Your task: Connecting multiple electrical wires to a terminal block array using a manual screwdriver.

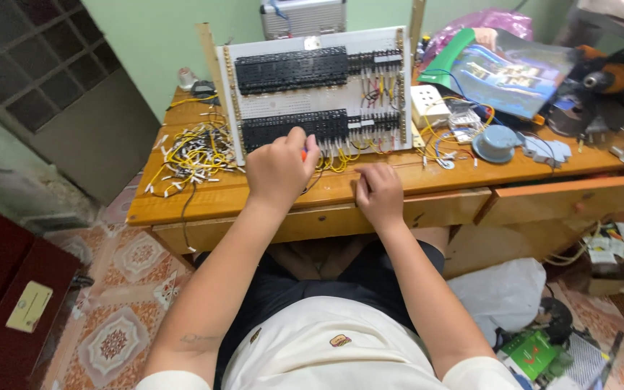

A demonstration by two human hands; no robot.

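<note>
Panel [312,94]: right terminals wired, black rows to the left bare. Left hand [281,167] fingers pinch an orange tool; right hand [378,192] fingers curled, resting on tabletop [204,195]. Loose wires [189,155] remain.

Cream short-sleeved shirt [326,347] with a small brown emblem, dark shorts [370,282], bare forearms, faint mark on left arm.

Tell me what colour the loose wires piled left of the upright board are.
Mostly yellow, black and white: the wire pile shows best in the head view.

Home workshop: wood desk [254,195] w/ wiring panel [312,94], loose wires [189,155], drill [608,76].
</note>
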